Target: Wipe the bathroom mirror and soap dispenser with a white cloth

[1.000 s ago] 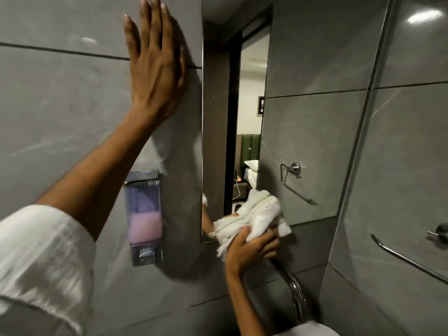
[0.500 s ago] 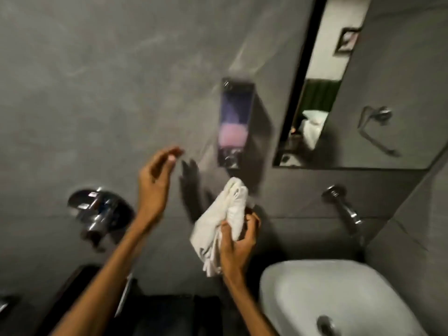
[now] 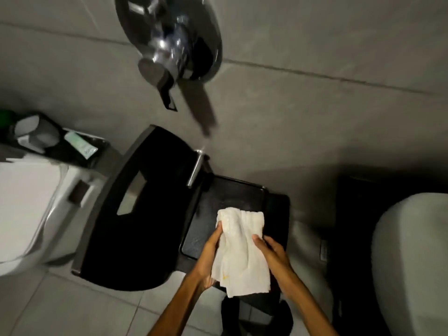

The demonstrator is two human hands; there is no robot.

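Observation:
A crumpled white cloth (image 3: 240, 251) hangs between both my hands at the lower middle of the view, above a black tray. My left hand (image 3: 209, 258) grips its left edge and my right hand (image 3: 271, 255) holds its right side, thumb on top. The mirror and the soap dispenser are out of view; the camera looks down toward the floor.
A black tray (image 3: 232, 192) and a black curved bin lid (image 3: 135, 214) lie below my hands. A chrome wall fitting (image 3: 169, 40) sticks out of the grey tiled wall at top. A white toilet (image 3: 26, 209) stands at left, the white basin rim (image 3: 412, 251) at right.
The view swung from the mirror and dispenser down to the floor. My left hand came off the wall and joined my right hand on the cloth, which was lowered.

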